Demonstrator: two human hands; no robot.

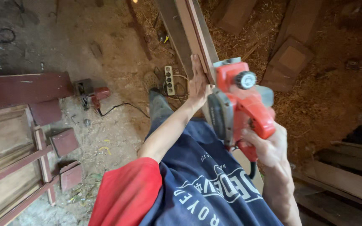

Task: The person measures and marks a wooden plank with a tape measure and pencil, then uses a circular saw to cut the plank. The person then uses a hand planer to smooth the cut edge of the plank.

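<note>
sawdust-strewn workshop floor (118, 42), left hand (198, 86) flat on plank (189, 29), right hand (269, 148) fingers gripping red planer (241, 104)

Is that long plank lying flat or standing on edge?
On edge: the plank shows its narrow face, with the red planer riding on it.

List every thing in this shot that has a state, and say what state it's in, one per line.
Left hand: open, flat against the plank.
Right hand: closed on the planer's handle.
Planer: held on the plank's edge; running or not, cannot tell.
Plank: long, slanted, under the planer.
Power strip: lying on the floor, cords beside it.
Second power tool: on the floor, untouched.
</note>
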